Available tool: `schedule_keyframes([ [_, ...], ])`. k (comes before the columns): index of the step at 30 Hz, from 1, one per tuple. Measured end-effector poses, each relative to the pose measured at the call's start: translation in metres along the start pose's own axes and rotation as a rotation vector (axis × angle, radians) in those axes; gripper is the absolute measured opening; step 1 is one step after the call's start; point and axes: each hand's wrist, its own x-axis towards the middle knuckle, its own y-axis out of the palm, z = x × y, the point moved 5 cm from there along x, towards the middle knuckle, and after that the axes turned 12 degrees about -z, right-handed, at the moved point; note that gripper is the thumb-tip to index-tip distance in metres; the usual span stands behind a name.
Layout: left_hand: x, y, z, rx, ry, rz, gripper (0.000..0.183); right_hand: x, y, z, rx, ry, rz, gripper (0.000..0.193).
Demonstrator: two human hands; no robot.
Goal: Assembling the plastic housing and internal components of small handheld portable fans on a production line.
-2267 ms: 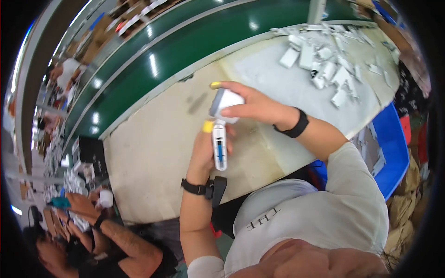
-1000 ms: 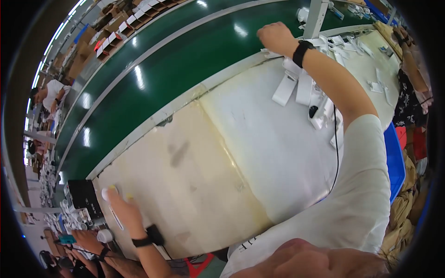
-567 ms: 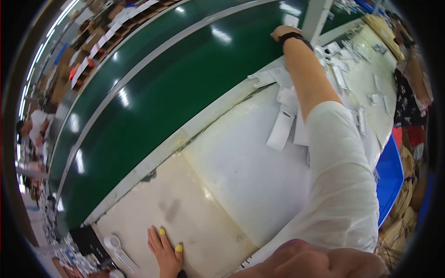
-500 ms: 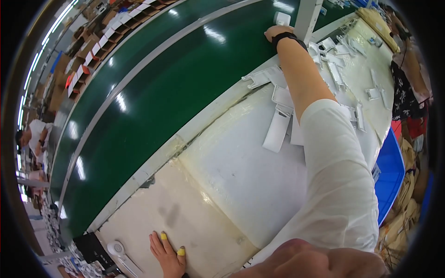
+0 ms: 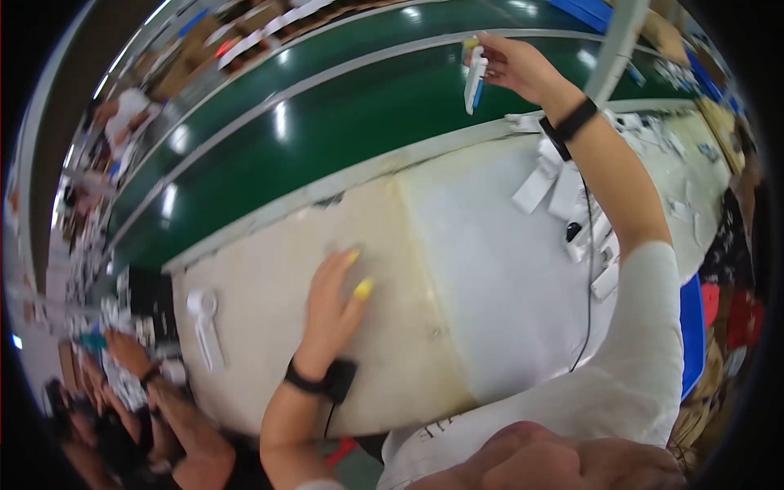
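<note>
My right hand (image 5: 514, 67) is raised over the green belt, its fingers closed on a slim white plastic part with a blue strip (image 5: 474, 79). My left hand (image 5: 331, 306) hovers over or rests on the beige tabletop (image 5: 269, 278), its slightly blurred fingers stretched out and holding nothing. Yellow covers wrap two of its fingertips. Left of it lies a white piece with a round head and a long handle (image 5: 206, 322). Several white plastic parts (image 5: 535, 189) lie in a loose heap below my right forearm.
A green conveyor belt (image 5: 343, 122) runs along the table's far side. A pale metal post (image 5: 618, 53) stands right of my right hand. A blue bin (image 5: 692, 331) sits at the right edge. At lower left a co-worker's arm (image 5: 184, 416) reaches in beside a black box (image 5: 151, 302).
My right hand has come away from beside the post and now holds up the white and blue part. My left hand has moved farther up the tabletop. The view has turned.
</note>
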Motion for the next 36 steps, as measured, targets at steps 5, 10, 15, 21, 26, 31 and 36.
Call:
schedule_keyframes([
  [5,0.020,0.000,-0.043,-0.359,0.088,-0.483,0.052,-0.124,0.124,-0.027,0.302,0.157,0.339,0.037],
  [10,0.006,-0.008,-0.033,-0.476,-0.094,-0.559,0.038,-0.220,0.183,-0.056,0.423,0.173,0.435,0.042],
  [15,-0.030,-0.006,0.001,-1.306,-0.532,-0.240,0.027,-0.241,0.171,-0.050,-0.324,-0.116,0.441,0.038],
  [21,-0.042,-0.009,0.003,-1.541,-0.634,-0.127,0.035,-0.243,0.167,-0.075,-0.293,-0.372,0.503,0.075],
  [26,-0.046,-0.015,0.003,-1.726,-0.771,-0.201,0.036,-0.246,0.177,-0.093,-0.173,0.078,0.680,0.088],
  [31,-0.043,-0.025,0.006,-1.392,-0.633,-0.097,0.026,-0.244,0.152,-0.055,-0.737,-1.173,0.206,0.067],
  [36,-0.050,-0.014,-0.005,-1.172,-0.561,0.027,0.022,-0.245,0.155,-0.052,-0.600,-1.222,0.188,0.061],
])
